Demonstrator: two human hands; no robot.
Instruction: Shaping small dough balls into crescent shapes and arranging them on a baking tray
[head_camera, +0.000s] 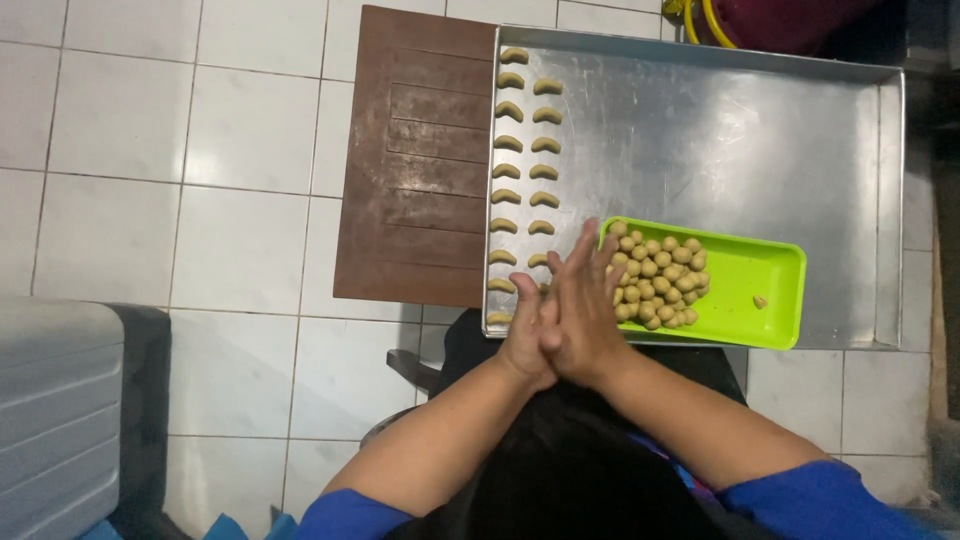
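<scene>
My left hand (525, 348) and my right hand (588, 300) are pressed palm to palm over the near left corner of a large metal baking tray (720, 150). The right hand lies on top with its fingers stretched out flat. Anything between the palms is hidden. Two columns of crescent-shaped dough pieces (525, 170) run along the tray's left side. Just right of my hands, a lime green plastic tray (755, 300) sits on the metal tray and holds a heap of small dough balls (660, 280) and one loose crumb.
A brown wooden slatted board (415, 170) lies under the metal tray's left edge, on a white tiled floor (240, 250). A grey ribbed case (60, 400) stands at the lower left. A yellow hose (700, 15) and a dark red object are beyond the tray's far edge.
</scene>
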